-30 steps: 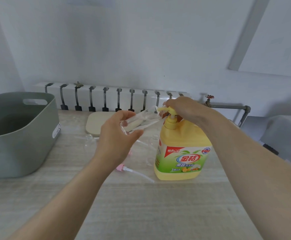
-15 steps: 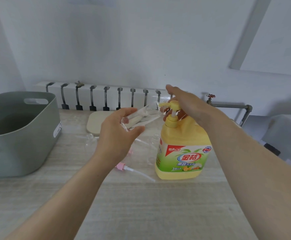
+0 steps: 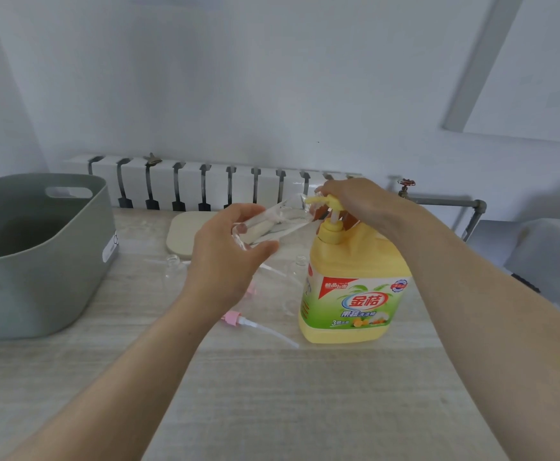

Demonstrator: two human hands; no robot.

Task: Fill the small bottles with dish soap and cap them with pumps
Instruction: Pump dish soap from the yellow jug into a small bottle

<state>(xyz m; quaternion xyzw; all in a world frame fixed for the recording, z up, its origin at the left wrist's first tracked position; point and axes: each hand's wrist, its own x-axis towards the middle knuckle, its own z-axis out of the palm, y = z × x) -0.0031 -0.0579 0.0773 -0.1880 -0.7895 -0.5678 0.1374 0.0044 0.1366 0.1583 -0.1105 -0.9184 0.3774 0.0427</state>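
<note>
A big yellow dish soap jug (image 3: 355, 294) stands on the table right of centre. My right hand (image 3: 358, 201) lies on top of its yellow pump head (image 3: 320, 200), fingers draped over it, and the white stem below shows raised. My left hand (image 3: 225, 257) grips a small clear bottle (image 3: 272, 221) by its base, tilted so that its mouth meets the pump nozzle. A pink pump with a long white tube (image 3: 238, 320) lies on the table below my left hand. Two more clear bottles (image 3: 172, 271) (image 3: 299, 266) stand behind, partly hidden.
A grey plastic tub (image 3: 39, 261) fills the table's left side. A beige pad (image 3: 183, 234) lies at the back near the white radiator (image 3: 205, 184). A pipe with a red valve (image 3: 438, 201) runs at the back right.
The pump head rose from its pressed position as my right hand lifted with straight fingers; the hand has now come back down over it. My left hand keeps the bottle at the nozzle.
</note>
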